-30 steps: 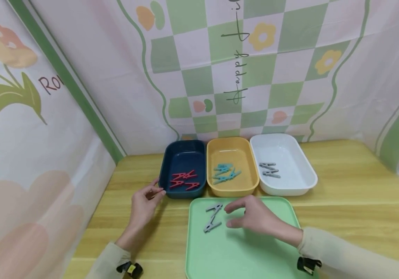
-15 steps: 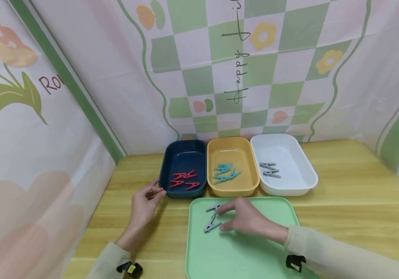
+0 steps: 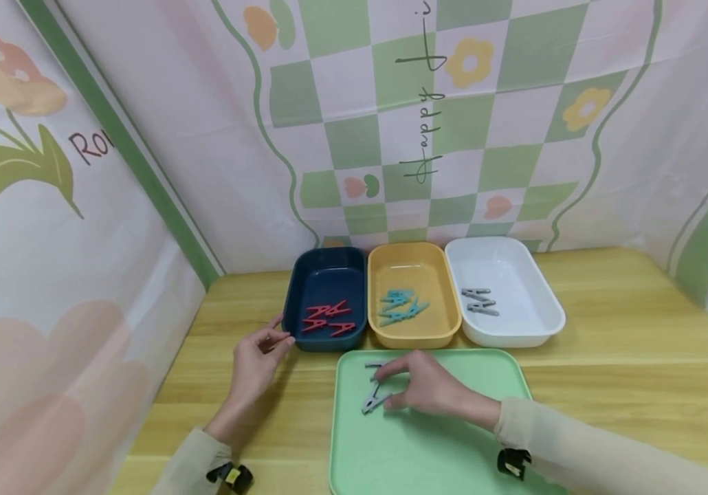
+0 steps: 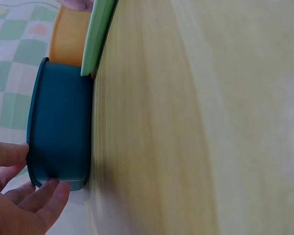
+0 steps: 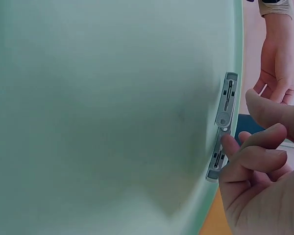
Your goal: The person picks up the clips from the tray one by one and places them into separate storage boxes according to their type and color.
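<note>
At the near left corner of the dark blue box, my left hand grips the rim and side wall between thumb and fingers. In the left wrist view its fingertips lie against the box wall. My right hand reaches over the green tray, index finger and thumb spread. One grey clothespin lies by the thumb; a second grey clothespin is partly covered by the index finger. Both clothespins lie end to end in the right wrist view, with the fingers beside them.
Red clothespins lie in the blue box. Beside it, a yellow box holds teal clothespins, and a white box holds grey clothespins. The boxes stand in a row on the wooden table, before a patterned cloth.
My right hand has moved left and slightly closer to the two grey clothespins, its index finger now covering part of the upper one. The left hand has stayed at the blue box.
</note>
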